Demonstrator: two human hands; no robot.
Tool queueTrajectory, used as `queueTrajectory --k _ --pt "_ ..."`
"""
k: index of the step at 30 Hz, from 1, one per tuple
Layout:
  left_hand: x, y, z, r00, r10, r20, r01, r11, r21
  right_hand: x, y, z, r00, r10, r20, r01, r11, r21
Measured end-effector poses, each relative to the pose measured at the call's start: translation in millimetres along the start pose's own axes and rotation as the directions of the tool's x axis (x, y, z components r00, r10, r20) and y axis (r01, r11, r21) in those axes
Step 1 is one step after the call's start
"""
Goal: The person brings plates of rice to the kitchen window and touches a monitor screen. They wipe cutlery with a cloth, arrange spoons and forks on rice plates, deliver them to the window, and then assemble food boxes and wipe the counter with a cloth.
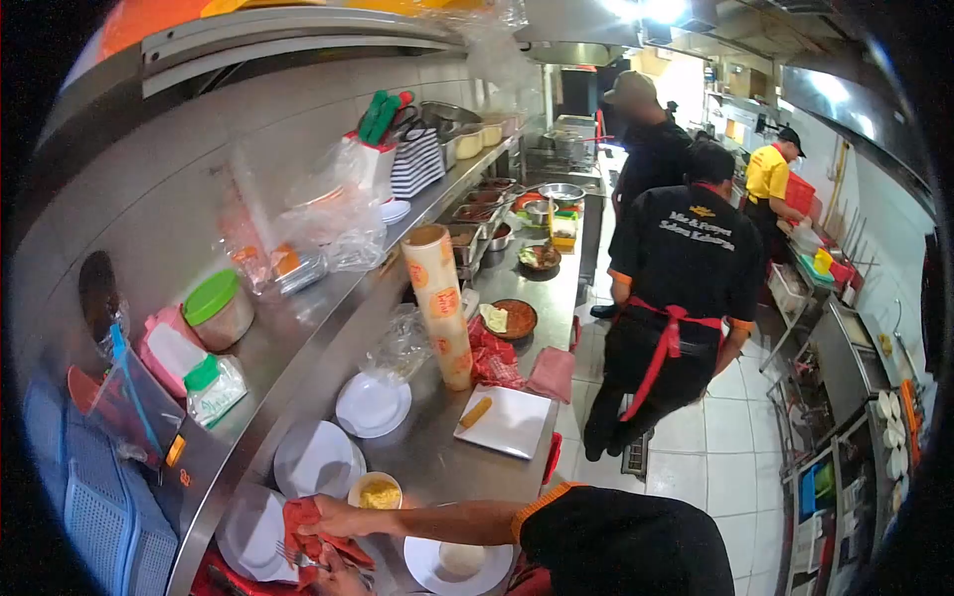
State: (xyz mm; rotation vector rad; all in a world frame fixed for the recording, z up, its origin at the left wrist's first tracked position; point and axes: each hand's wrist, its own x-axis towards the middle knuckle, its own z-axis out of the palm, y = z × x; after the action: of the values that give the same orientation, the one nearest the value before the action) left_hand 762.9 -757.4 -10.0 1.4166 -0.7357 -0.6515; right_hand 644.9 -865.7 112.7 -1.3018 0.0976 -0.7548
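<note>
Near the bottom left, my right hand is closed around a red cloth. Just below it, my left hand is closed by the metal cutlery, whose fork tines show against the cloth. A white plate lies beside the hands on the left. A bowl of yellow food stands just above my right wrist. Under my forearm, a white plate carries a mound of rice.
A square plate holds a brown food stick. A printed roll stands upright behind it. Blue baskets are at the far left. A person in black stands in the aisle, with other people beyond.
</note>
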Motion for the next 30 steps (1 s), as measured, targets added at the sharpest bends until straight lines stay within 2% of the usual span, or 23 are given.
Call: queueTrajectory --k 1,3,4,5,6,7,8,9,10,11,12,14,16,17,18,19,21,23,24,26,27,29,30 --pt "-11.1 16.8 6.7 0.998 -0.064 0.009 0.064 0.998 -0.015 -5.2 -5.0 0.6 1.000 -0.009 -0.017 0.009 1.000 -0.006" --pt "-35.2 56.9 22.1 0.982 -0.187 0.037 0.189 0.981 -0.038 -21.5 -23.9 6.7 0.965 0.093 -0.244 -0.193 0.883 -0.427" --pt "-46.1 74.7 27.4 0.967 -0.249 0.050 0.251 0.967 -0.041 -31.3 -51.1 11.1 0.928 0.230 -0.294 -0.341 0.842 -0.419" --pt "-53.6 87.4 32.2 0.949 -0.309 0.056 0.312 0.949 -0.045 -35.9 -53.0 9.7 0.926 0.219 -0.308 -0.338 0.844 -0.416" --pt "-58.3 94.7 35.2 0.955 -0.292 0.050 0.295 0.954 -0.061 -39.3 -51.0 9.4 0.935 0.242 -0.259 -0.267 0.961 -0.067" --pt "-60.1 91.4 32.9 0.955 -0.292 0.052 0.295 0.954 -0.056 -42.4 -45.8 9.8 0.948 0.247 -0.199 -0.182 0.937 0.298" --pt "-63.3 84.1 30.2 0.956 -0.267 0.121 0.281 0.951 -0.126 -33.7 -27.2 -6.4 0.952 0.300 0.064 -0.289 0.806 0.517" --pt "-65.0 82.1 28.8 0.955 -0.231 0.187 0.267 0.943 -0.198 -34.5 -26.4 -5.6 0.952 0.299 0.068 -0.290 0.805 0.517" --pt "-69.3 87.1 32.2 0.976 -0.167 0.141 0.180 0.980 -0.082 -36.0 -25.7 -4.8 0.946 0.322 -0.024 -0.275 0.843 0.463" --pt "-67.5 79.2 32.2 0.976 -0.168 0.138 0.180 0.980 -0.082 -38.5 -24.5 -4.0 0.933 0.339 -0.117 -0.267 0.875 0.405" --pt "-65.1 71.6 37.2 0.990 -0.118 0.078 0.127 0.984 -0.126 -41.5 -26.4 -2.9 0.933 0.343 -0.112 -0.273 0.874 0.403" --pt "-63.5 64.9 33.0 0.998 -0.069 0.008 0.069 0.984 -0.164 -47.2 -30.7 -1.6 0.910 0.403 -0.102 -0.372 0.899 0.233" --pt "-71.3 91.2 30.3 0.983 -0.163 0.082 0.137 0.957 0.256 -52.9 -35.0 2.8 0.894 0.439 -0.092 -0.423 0.893 0.154" --pt "-71.4 93.3 31.7 0.984 -0.166 0.070 0.143 0.956 0.257 -53.5 -38.4 4.3 0.902 0.395 -0.176 -0.396 0.918 0.028" --pt "-70.2 93.3 33.4 0.993 -0.105 0.048 0.093 0.976 0.196 -53.3 -43.5 6.9 0.907 0.337 -0.252 -0.370 0.923 -0.100" --pt "-70.2 93.4 33.9 0.999 -0.046 0.024 0.043 0.990 0.135 -53.6 -48.3 10.6 0.907 0.344 -0.243 -0.376 0.921 -0.098" --pt "-69.7 92.0 31.4 0.996 -0.038 0.081 0.028 0.992 0.121 -53.6 -56.1 18.8 0.791 0.438 -0.426 -0.557 0.805 -0.207" --pt "-66.4 81.1 39.0 0.999 -0.020 -0.027 0.014 0.981 -0.196 -49.6 -24.6 12.8 0.830 0.395 -0.395 -0.517 0.811 -0.275" --pt "-65.2 77.0 36.7 0.999 -0.021 -0.033 0.015 0.981 -0.193 -46.4 -7.8 9.8 0.861 0.351 -0.368 -0.475 0.815 -0.333" --pt "-64.0 64.4 26.0 0.979 0.192 -0.063 -0.190 0.981 0.039 -37.0 7.3 8.8 0.870 0.331 -0.364 -0.441 0.853 -0.279" --pt "-62.5 51.1 15.9 0.979 0.189 -0.074 -0.187 0.982 0.039 -30.9 15.8 6.7 0.878 0.305 -0.369 -0.403 0.887 -0.226" --pt "-58.5 27.2 -5.8 0.997 0.049 0.053 -0.053 0.996 0.068 -23.8 25.2 1.7 0.915 0.262 -0.307 -0.327 0.927 -0.184" --pt "-59.5 29.8 -6.0 0.998 0.048 0.047 -0.051 0.996 0.072 -30.4 5.5 12.8 0.934 0.257 -0.248 -0.274 0.961 -0.037"
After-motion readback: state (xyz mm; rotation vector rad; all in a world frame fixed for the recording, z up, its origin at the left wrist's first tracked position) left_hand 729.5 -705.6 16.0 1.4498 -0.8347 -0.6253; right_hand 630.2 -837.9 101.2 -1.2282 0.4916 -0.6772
